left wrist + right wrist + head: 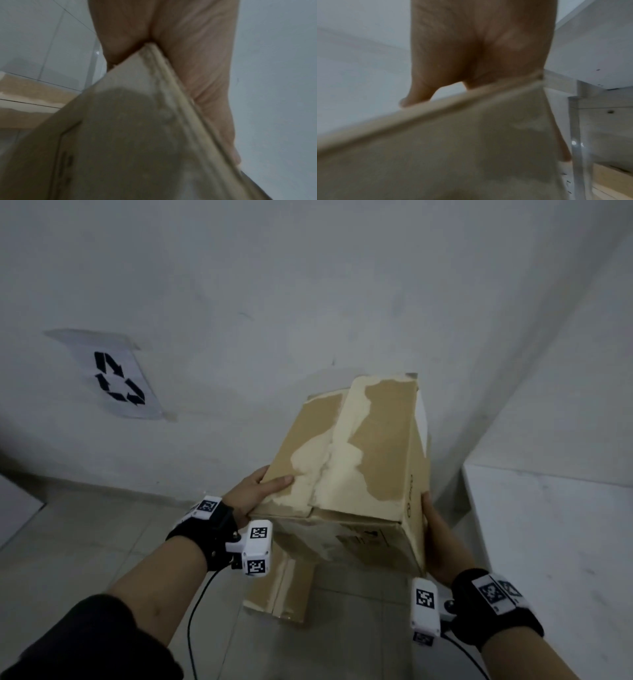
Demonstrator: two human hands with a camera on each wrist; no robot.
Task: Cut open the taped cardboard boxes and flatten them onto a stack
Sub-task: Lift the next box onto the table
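A brown cardboard box (359, 446) with pale torn patches where tape peeled off is held in the air in front of the wall. My left hand (263, 487) grips its near left corner, thumb on top. My right hand (435, 529) holds its right side near the front edge. In the left wrist view the box edge (128, 135) sits wedged between thumb and palm of the left hand (188, 54). In the right wrist view the right hand (479, 47) straddles the box edge (453, 148). A flattened cardboard piece (281, 590) lies on the floor below the box.
A paper recycling sign (120, 378) is taped to the white wall on the left. A white table (548, 525) with a metal leg (576, 135) stands close on the right. The floor (85, 542) is pale tile.
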